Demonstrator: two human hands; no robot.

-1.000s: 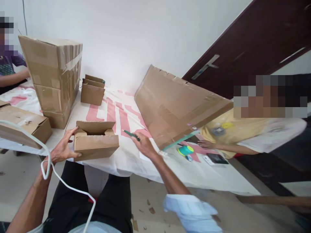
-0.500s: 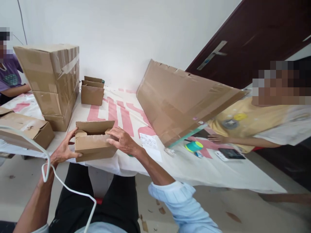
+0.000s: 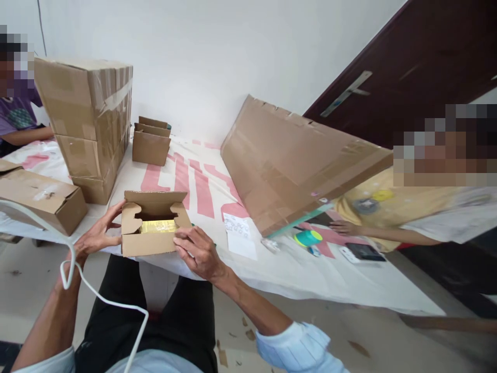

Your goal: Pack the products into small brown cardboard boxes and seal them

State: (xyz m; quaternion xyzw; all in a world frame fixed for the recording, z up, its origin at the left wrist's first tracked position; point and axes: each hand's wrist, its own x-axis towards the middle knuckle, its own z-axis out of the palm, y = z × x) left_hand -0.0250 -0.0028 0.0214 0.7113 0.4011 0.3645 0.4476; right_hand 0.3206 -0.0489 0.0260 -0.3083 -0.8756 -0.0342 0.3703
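Note:
A small open cardboard box (image 3: 149, 243) stands at the near edge of the table (image 3: 272, 272), flaps up, with something shiny and yellow (image 3: 158, 226) inside. My left hand (image 3: 95, 237) grips its left side, thumb at the front and fingers behind. On the box's right front corner, my right hand (image 3: 198, 251) is wrapped round the edge. A bit of green pen shows just behind my right hand.
Stacked taped cartons (image 3: 91, 122) and a flat box (image 3: 41, 199) stand at left, small open boxes (image 3: 150, 145) behind. A large tilted carton (image 3: 295, 163) lies at right. A printed slip (image 3: 239, 235) and a green tape roll (image 3: 307, 238) are nearby. A white cable (image 3: 77, 282) hangs in front. Two other people sit at the table.
My right hand put the green pen down, came to the box's top, then slid down to its right front corner. The box tilted toward me, showing its yellow contents.

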